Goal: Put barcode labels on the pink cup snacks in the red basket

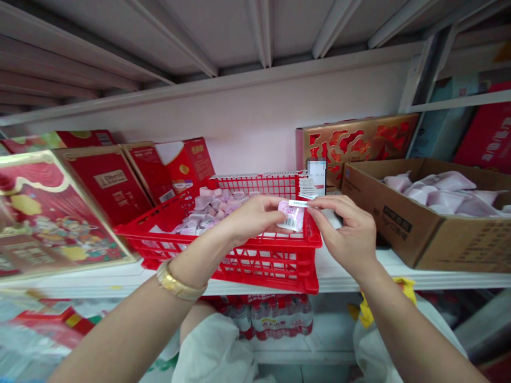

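Between the fingers of my left hand [259, 215] is a small pale pink packet [293, 217] with printing and a barcode on it. My right hand [345, 226] pinches the end of a narrow white sticker label [298, 204], which lies along the packet's upper edge. Both hands are over the right end of a red plastic basket [259, 255]. Many similar pinkish packets [215, 205] lie heaped in the basket's left part. Just behind my right fingers, a stack of white label strips [307, 187] hangs beside a phone-like device [318, 173].
A cardboard box [419, 234] of pale, larger packs stands on the shelf [335, 276] to the right. Red and gold gift boxes [107, 186] line the left, with another [359, 143] at the back. Shrink-wrapped bottles [275, 319] sit below. Metal beams [261, 32] run overhead.
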A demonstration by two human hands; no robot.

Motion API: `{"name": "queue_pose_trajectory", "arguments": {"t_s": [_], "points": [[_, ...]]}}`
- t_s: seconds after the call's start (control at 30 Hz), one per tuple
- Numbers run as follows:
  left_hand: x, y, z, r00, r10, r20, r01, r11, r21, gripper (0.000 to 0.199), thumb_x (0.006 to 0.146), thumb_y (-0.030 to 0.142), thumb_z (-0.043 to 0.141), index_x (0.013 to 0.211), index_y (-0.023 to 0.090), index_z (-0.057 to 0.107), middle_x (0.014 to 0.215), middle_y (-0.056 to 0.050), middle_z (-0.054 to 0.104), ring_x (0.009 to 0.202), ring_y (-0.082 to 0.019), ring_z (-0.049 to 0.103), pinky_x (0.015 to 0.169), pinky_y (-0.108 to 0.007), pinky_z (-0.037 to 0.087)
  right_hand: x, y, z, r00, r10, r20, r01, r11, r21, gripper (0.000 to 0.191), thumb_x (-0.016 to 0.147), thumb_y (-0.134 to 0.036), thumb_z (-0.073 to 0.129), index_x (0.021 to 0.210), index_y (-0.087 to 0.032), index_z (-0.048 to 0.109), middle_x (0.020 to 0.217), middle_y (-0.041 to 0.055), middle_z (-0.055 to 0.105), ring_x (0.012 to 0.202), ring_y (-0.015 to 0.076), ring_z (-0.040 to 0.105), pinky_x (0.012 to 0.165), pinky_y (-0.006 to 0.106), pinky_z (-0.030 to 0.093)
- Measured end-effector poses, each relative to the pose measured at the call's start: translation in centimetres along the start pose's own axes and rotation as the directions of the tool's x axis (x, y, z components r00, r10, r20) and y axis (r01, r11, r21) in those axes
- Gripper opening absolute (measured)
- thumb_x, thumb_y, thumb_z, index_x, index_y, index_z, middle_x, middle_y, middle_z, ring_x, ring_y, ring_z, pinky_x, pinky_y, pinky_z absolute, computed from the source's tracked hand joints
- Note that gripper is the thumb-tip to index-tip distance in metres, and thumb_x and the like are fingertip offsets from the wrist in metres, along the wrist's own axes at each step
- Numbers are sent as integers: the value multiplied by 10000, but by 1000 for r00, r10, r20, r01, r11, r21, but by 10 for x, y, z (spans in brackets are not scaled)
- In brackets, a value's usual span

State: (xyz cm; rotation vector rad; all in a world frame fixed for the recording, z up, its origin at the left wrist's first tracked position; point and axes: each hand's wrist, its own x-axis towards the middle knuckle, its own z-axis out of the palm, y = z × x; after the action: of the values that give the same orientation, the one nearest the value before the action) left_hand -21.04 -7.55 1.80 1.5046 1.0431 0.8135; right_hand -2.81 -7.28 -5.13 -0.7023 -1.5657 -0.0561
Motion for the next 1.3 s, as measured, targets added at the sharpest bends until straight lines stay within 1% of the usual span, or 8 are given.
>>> {"name": "queue_pose_trajectory", "arguments": {"t_s": [0.2,0.43,0.6,0.7,0.77,0.97,1.13,1.3], "points": [[0,-1,-1,1000,11,6,-11,999,-49,160,776,50,592,806,150,712,820,-17,710,799,-111,661,847,-301,547,-1,0,2,997,52,53,-55,998,44,89,857,-220,657,859,-252,740,879,26,769,843,206,709,813,378,553],[1,-4,-2,999,22,-31,-24,996,-81,157,833,112,604,864,142,754,786,-21,713,754,-99,652,785,-262,548,0,0,1,990,106,88,-111,992,54,94,847,-221,653,836,-248,743,871,29,762,846,205,701,826,376,544],[0,-4,-1,996,54,-77,-56,998,-29,188,821,124,604,901,139,774,805,-29,724,697,-88,621,734,-246,529,0,-6,1,982,174,69,-182,974,133,113,866,-236,629,909,-228,733,969,46,729,911,192,677,848,361,528],[-1,-3,0,993,76,-94,-74,997,19,203,810,129,599,903,140,779,771,-18,712,652,-81,592,692,-232,509,4,-17,5,969,244,37,-246,943,222,153,859,-192,601,963,-219,710,961,37,701,855,165,645,799,328,516],[-2,-2,0,990,93,-110,-87,995,56,202,801,138,600,891,139,781,728,-5,695,630,-81,575,678,-228,499,7,-26,11,968,250,31,-250,934,254,175,838,-163,591,966,-217,697,937,29,682,811,153,623,762,314,509],[-4,-5,-2,978,173,-115,-158,978,134,195,756,174,632,868,136,787,712,-1,693,650,-97,582,674,-232,492,6,-37,27,966,253,-50,-244,959,144,215,782,-131,580,951,-214,682,938,40,647,808,166,603,730,315,502],[-5,-7,-4,971,222,-91,-201,960,195,225,749,193,649,912,147,798,762,-20,726,718,-118,615,724,-247,507,-1,-33,29,951,310,5,-306,936,176,205,787,-163,579,969,-201,665,886,28,653,781,165,597,744,315,490],[-7,-5,-3,971,219,-95,-192,953,236,228,749,187,652,916,154,803,801,-24,752,743,-125,638,745,-252,515,-5,-33,31,937,349,19,-345,915,210,170,792,-174,574,939,-206,653,867,21,633,791,169,593,765,325,478]]}}
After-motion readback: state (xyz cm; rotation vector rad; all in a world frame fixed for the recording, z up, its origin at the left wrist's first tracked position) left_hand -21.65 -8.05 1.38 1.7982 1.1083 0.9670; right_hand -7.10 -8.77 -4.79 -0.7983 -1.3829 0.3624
